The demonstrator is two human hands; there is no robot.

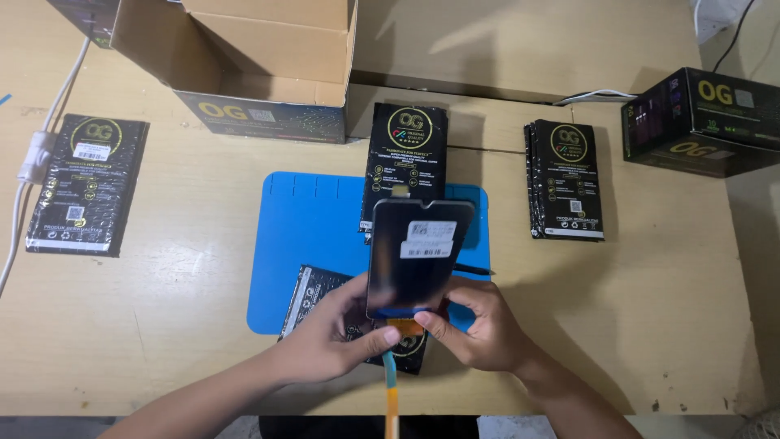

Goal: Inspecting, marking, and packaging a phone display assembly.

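Observation:
A dark phone screen panel with white stickers near its top is held upright-tilted above the blue mat. My left hand grips its lower left edge and my right hand pinches its lower right corner. An orange and blue flex ribbon hangs down from the panel's bottom edge between my hands. Under my hands a black packet lies on the mat, partly hidden.
Black packets lie on the wooden table: one at far left, a stack above the mat, another stack at right. An open cardboard box stands at the back, a black box at far right, a white cable at left.

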